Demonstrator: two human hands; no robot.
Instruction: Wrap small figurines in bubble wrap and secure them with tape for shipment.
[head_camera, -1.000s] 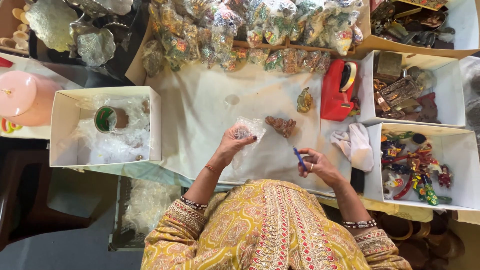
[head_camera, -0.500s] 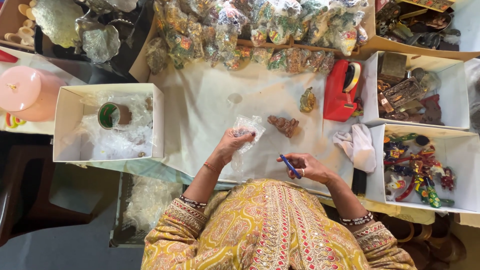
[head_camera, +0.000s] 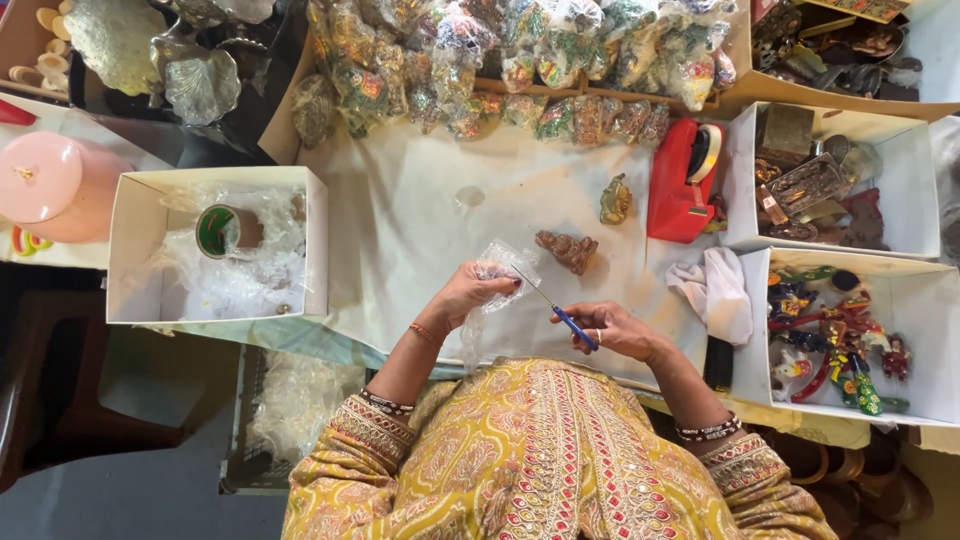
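My left hand (head_camera: 472, 293) pinches a small clear plastic bag (head_camera: 505, 262) just above the white table cloth (head_camera: 400, 220). My right hand (head_camera: 612, 328) grips blue-handled scissors (head_camera: 560, 311), their blades pointing up-left and reaching the bag's edge. A small brown figurine (head_camera: 567, 249) lies on the cloth just beyond the bag. A greenish-gold figurine (head_camera: 615, 199) stands farther back, next to a red tape dispenser (head_camera: 682, 178).
A white box (head_camera: 140, 250) at left holds a tape roll and clear plastic. White boxes at right hold metal pieces (head_camera: 815, 185) and colourful figurines (head_camera: 835, 335). A row of wrapped packets (head_camera: 500, 50) lines the back. A white cloth (head_camera: 715, 290) lies at right, a pink candle (head_camera: 50, 185) far left.
My right hand has moved left with the scissors, bringing the blades up to the plastic bag. My left hand has stayed on the bag.
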